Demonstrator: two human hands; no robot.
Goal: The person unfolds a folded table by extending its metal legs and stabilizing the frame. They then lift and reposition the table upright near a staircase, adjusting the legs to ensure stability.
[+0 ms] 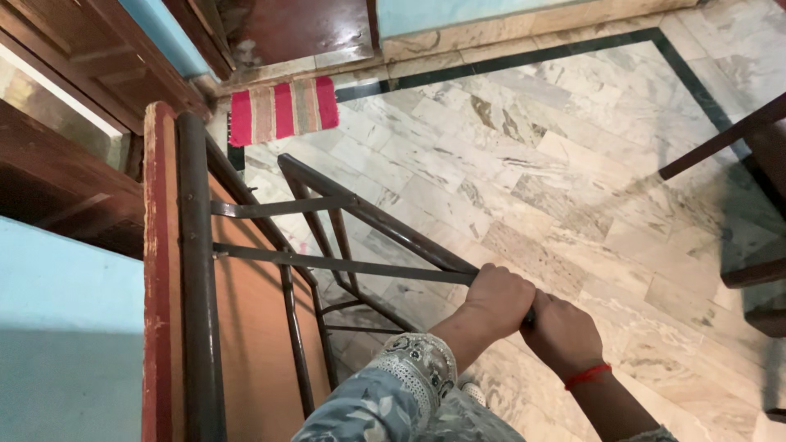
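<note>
Both fists were clamped tight on the metal frame (327, 225) of a folded table: the left hand (498, 299) wrapped around the end of its dark bar, the right hand (561, 334) gripping just behind it, a red thread (587, 376) at that wrist. The frame leaned against the wooden tabletop (250, 327). Beyond the frame lay the marble floor (532, 147), and farther off a red striped mat (282, 109).

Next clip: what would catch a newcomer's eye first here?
Both hands, the left hand and the right hand, grip a dark metal frame at its near end, low in the middle. The frame is hinged to a wooden board standing on edge at the left. A red striped mat lies on the marble floor by the doorway, top left.
</note>
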